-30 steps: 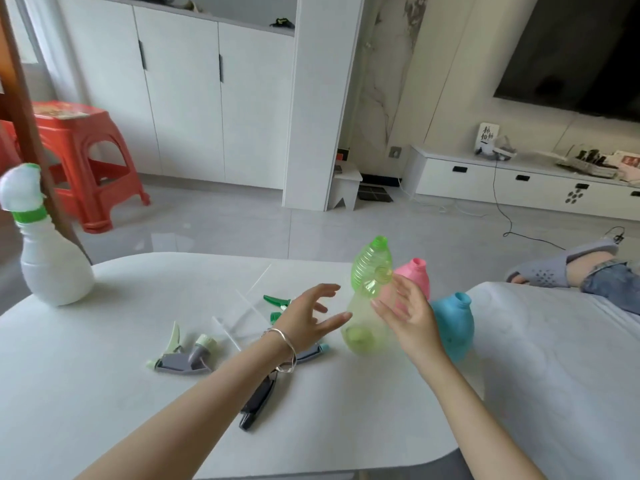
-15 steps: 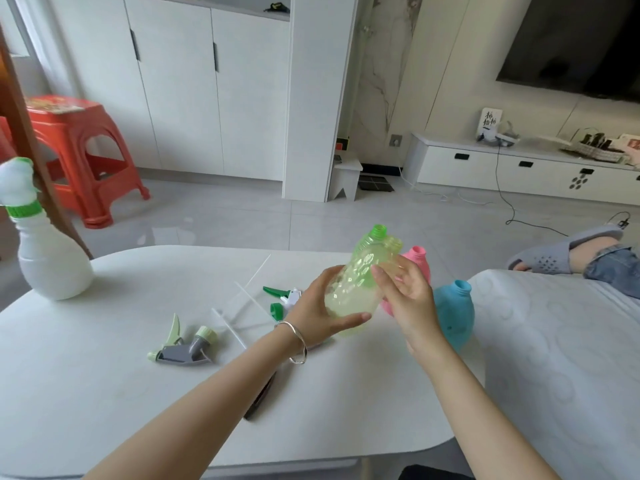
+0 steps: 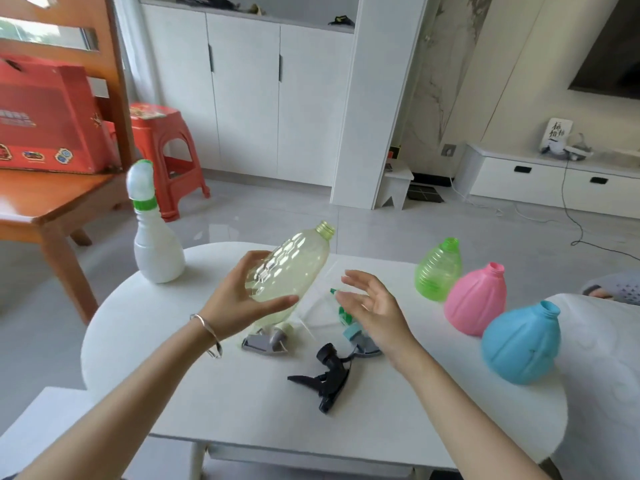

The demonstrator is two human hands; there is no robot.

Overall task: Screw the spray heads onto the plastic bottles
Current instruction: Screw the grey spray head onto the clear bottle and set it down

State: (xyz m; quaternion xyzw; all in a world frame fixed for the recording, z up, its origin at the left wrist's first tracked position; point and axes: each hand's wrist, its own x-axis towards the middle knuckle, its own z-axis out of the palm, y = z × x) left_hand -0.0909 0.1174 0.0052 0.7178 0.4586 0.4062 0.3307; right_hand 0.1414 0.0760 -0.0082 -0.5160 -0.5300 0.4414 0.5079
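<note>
Nearest me, the front edge of the white table (image 3: 242, 420) runs across at 6 o'clock, with bare top between my forearms. Just beyond that bare strip the black spray head (image 3: 327, 374) lies on its side near the table's middle, a grey spray head (image 3: 265, 341) at its 10 o'clock and a teal-and-grey one (image 3: 360, 342) at its 1 o'clock, partly under my right hand (image 3: 375, 311). That hand hovers with its fingers spread, gripping nothing, above the heads. My left hand (image 3: 239, 299) is wrapped around the lower body of the pale yellow bottle (image 3: 291, 268), which tilts with its bare threaded neck toward 1 o'clock, clear of the tabletop. At 3 o'clock the blue bottle (image 3: 519, 344) stands close to the table's right edge, the pink bottle (image 3: 476, 299) and green bottle (image 3: 438, 270) lined up behind it toward 1 o'clock, all upright and uncapped. At 10 o'clock the white bottle (image 3: 157, 244), already fitted with its head, stands near the far left rim. Half a second ago both hands held the yellow bottle in front of the pink one; now my right has let go and the bottle is off to the left.
</note>
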